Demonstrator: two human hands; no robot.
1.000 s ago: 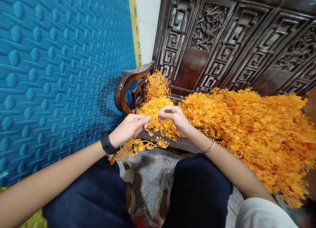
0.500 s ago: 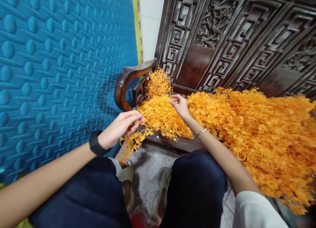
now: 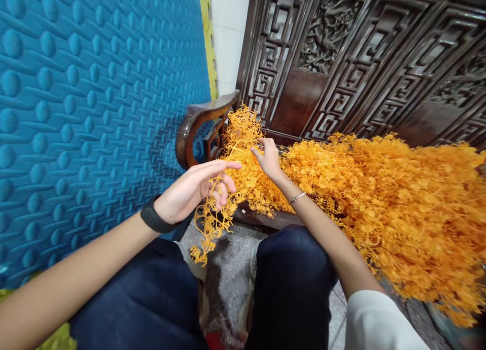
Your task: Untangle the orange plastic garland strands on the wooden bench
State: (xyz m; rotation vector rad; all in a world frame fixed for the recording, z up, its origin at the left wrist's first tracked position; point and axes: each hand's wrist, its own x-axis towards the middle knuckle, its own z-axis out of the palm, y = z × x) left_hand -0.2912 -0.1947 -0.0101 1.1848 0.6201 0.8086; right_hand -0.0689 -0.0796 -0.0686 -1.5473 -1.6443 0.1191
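Observation:
My left hand [image 3: 201, 185] is loosely curled, its index finger stretched out. An orange plastic flower sprig [image 3: 214, 223] hangs from its fingers, over the edge of a dark wooden bench [image 3: 250, 217]. To the right, my right hand [image 3: 269, 158] reaches over a pile of orange plastic sprigs [image 3: 250, 180] on the bench. The thumb and index finger are apart, and I see nothing between them; the other fingers are partly hidden. A narrow clump of the same sprigs [image 3: 243, 125] rises behind, against the armrest.
A large heap of orange sprigs [image 3: 410, 203] covers the bench to the right. The curved wooden armrest [image 3: 186, 135] stands at left, beside a blue studded foam mat [image 3: 94, 112]. A carved wooden backrest [image 3: 299, 99] closes the far side. My knees [image 3: 296, 269] are close to the bench's front.
My left hand has moved slightly right and up, its fingers loosening, with the sprig now hanging below it. My right hand has shifted a little left, thumb and index finger spreading.

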